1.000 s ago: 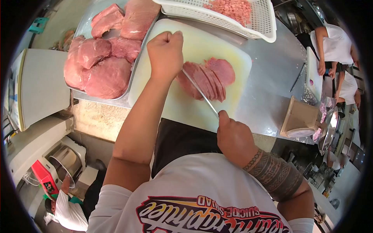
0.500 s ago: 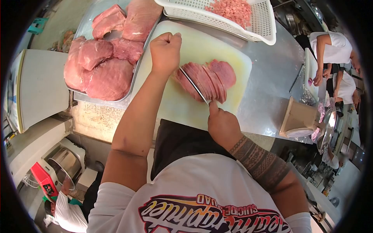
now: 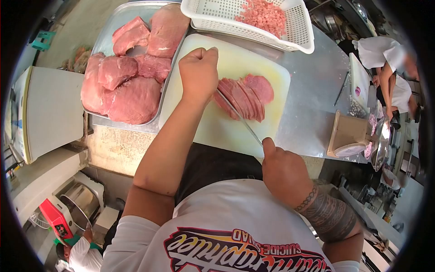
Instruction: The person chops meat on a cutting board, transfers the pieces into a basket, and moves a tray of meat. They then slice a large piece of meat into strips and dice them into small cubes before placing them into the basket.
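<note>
A knife slants across the left end of sliced pink meat on a pale cutting board. Its handle is in my right hand, which is closed round it near the board's front edge. At the meat's left end is my left hand, with its fingers curled in; what they hold, if anything, is hidden. The slices lean on one another, and a rounder slice lies at their right. Left of the board, a metal tray holds several large pieces of raw meat.
Behind the board stands a white perforated basket of diced meat. A beige scale is on the metal table at the right. Other people work at the far right, and another person is at the lower left.
My right hand has drawn the knife back toward my body and to the right, so more of the blade shows. My left hand stays closed by the meat. The view has shifted slightly.
</note>
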`<state>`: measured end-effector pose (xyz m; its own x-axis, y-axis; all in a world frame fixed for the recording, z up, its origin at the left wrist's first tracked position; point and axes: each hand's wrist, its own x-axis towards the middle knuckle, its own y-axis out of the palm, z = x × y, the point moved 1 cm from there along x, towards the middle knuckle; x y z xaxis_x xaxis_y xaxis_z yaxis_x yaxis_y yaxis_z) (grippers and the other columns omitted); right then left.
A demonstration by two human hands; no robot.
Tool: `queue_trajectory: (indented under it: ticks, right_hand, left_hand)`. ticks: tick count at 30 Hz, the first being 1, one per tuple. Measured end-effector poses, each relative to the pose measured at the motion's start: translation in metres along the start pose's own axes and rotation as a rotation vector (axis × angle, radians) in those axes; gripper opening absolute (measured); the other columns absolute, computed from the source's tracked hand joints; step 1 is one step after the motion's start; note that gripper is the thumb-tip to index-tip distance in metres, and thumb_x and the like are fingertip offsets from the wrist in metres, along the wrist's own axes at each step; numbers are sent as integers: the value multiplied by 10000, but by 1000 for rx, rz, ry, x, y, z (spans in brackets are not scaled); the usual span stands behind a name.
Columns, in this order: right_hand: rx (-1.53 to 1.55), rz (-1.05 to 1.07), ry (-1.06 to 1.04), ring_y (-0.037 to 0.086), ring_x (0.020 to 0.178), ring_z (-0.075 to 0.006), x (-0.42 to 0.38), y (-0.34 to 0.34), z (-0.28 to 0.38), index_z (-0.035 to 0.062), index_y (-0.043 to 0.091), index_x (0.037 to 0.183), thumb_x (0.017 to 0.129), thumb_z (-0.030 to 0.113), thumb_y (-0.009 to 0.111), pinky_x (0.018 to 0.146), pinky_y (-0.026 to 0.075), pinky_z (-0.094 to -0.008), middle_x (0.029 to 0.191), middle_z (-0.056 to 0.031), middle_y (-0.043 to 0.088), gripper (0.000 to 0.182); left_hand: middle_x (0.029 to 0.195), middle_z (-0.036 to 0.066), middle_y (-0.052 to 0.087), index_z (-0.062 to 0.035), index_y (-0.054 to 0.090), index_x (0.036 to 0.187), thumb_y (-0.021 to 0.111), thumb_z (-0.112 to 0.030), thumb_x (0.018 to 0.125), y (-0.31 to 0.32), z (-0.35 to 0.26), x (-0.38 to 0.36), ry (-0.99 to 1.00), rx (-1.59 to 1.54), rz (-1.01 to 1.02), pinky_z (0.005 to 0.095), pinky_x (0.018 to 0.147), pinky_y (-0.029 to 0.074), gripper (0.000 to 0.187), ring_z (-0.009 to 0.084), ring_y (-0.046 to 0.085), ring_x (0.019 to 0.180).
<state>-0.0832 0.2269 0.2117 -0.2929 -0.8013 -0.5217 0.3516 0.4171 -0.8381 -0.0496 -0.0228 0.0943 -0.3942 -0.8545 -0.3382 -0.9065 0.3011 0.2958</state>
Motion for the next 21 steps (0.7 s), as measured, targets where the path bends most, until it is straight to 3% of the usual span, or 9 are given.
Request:
queue_trajectory:
  ticks: [12, 15, 18, 21]
  right_hand:
    - [3, 36, 8, 731, 657, -340, 34, 4, 8, 32, 507, 1093, 930, 51, 575, 566, 583, -450, 768, -151, 678, 177]
    - [-1, 65, 28, 729, 660, -338, 45, 13, 7, 30, 505, 1090, 920, 45, 584, 575, 583, -447, 769, -151, 679, 188]
    - [38, 60, 23, 734, 688, -352, 47, 0, 4, 32, 505, 1078, 921, 46, 594, 610, 585, -464, 773, -160, 681, 181]
    - [146, 55, 56, 723, 704, -376, 40, -24, -13, 23, 518, 1096, 931, 44, 608, 633, 576, -486, 771, -171, 680, 189]
  left_hand:
    - [599, -61, 404, -97, 435, 620, 682, -119, 1003, -15, 17, 35, 38, -58, 20, 299, 502, 283, 456, 43, 324, 561]
    - [520, -60, 368, -160, 397, 662, 655, -85, 1016, -16, 27, 46, 67, -13, 6, 287, 407, 218, 445, 49, 274, 412]
    - [592, -19, 462, -116, 491, 717, 648, -82, 1018, -24, 23, 47, -28, -95, 151, 269, 478, 302, 341, 73, 398, 496]
    - [797, 38, 603, -64, 599, 848, 650, -67, 1018, -23, 5, 44, 197, -151, 184, 279, 649, 449, 178, 103, 565, 710]
